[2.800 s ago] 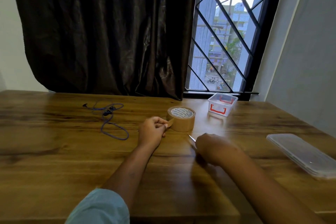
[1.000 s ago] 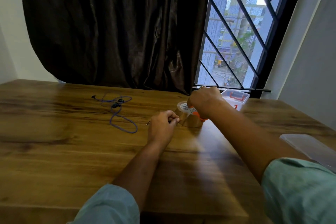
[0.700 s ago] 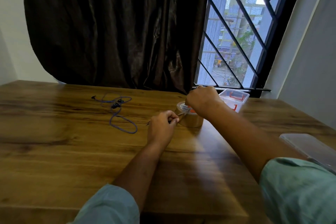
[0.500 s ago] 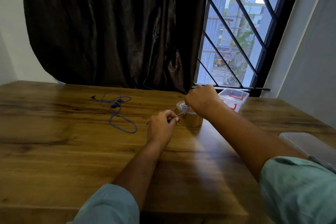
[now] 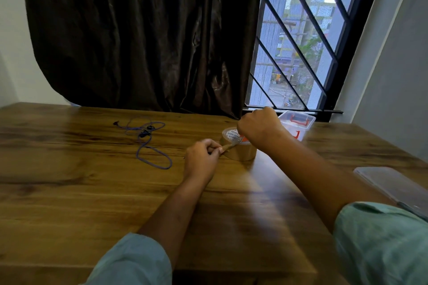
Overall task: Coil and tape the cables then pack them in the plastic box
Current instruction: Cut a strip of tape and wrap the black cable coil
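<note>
Wooden table [image 5: 69,192], dark curtain [image 5: 143,30] hanging behind its far edge, barred window [image 5: 301,41] to the curtain's right. By the window, at the far right, a clear box [image 5: 301,124] with red clips, open at the top, its left side hidden behind the right hand [image 5: 258,127]. Near the right edge, well apart from the box, a clear lid [image 5: 389,184] lying flat, near corner cut off by the right sleeve [image 5: 379,243].

Left of centre, toward the far side, 1 purple cable [image 5: 151,149] — uncoiled, sprawled in loose loops on the bare wood. Long axis running roughly from far to near, dark plug end pointing left at the far end, 2 dark buds among the upper loops, biggest loop nearest the camera. Touched by neither hand, well apart from the box.

Between cable and box, a brown roll [image 5: 242,154] of tape lying flat, round face up, printed label on top.

Left hand [image 5: 201,157] just beside the roll on its left, fingers curled in, thumb and forefinger pinching the free strip [image 5: 228,147] drawn out from the roll. Right hand above the roll, closed tight, knuckles up, covering the far right rim. Gripping what looks like scissors [image 5: 243,139] — only a scrap of orange handle and a thin blade at the strip visible, both blurred.
</note>
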{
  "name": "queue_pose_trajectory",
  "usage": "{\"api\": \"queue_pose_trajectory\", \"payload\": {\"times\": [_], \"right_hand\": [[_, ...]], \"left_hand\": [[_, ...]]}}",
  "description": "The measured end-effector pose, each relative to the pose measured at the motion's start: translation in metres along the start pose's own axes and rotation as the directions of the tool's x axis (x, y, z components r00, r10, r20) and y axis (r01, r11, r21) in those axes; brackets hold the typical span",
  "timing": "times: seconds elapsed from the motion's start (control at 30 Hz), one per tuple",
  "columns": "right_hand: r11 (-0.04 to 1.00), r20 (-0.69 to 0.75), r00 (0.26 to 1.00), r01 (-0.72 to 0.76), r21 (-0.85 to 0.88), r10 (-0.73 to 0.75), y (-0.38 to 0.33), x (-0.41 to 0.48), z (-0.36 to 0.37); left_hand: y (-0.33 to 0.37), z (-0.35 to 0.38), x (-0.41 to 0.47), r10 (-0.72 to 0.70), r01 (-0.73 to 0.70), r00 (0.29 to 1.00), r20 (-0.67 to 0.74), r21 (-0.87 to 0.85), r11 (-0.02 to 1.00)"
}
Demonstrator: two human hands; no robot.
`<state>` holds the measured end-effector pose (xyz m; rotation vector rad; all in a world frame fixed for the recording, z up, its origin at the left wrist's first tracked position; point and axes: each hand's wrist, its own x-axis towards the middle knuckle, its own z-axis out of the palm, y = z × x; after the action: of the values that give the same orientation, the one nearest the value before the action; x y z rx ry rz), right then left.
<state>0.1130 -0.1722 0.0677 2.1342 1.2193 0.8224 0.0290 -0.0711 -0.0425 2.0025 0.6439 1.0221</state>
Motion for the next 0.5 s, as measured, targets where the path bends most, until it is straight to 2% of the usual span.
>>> {"api": "queue_pose_trajectory", "payload": {"times": [0.2,0.37,0.5], "right_hand": [[0.999,-0.016,1.000,-0.001,0.052,0.002,0.002,-0.007,0.005],[0.973,-0.011,0.998,-0.060,0.222,0.064,0.006,-0.019,0.014],[0.885,-0.005,0.978,-0.186,0.428,0.208,0.020,-0.031,0.025]], "left_hand": [[-0.001,-0.002,0.002,-0.092,0.088,0.993,-0.075,-0.063,0.994],[0.004,-0.004,-0.001,-0.085,0.073,0.993,-0.079,-0.146,0.987],[0.006,-0.006,-0.002,-0.081,0.054,0.989,-0.123,-0.209,0.976]]}}
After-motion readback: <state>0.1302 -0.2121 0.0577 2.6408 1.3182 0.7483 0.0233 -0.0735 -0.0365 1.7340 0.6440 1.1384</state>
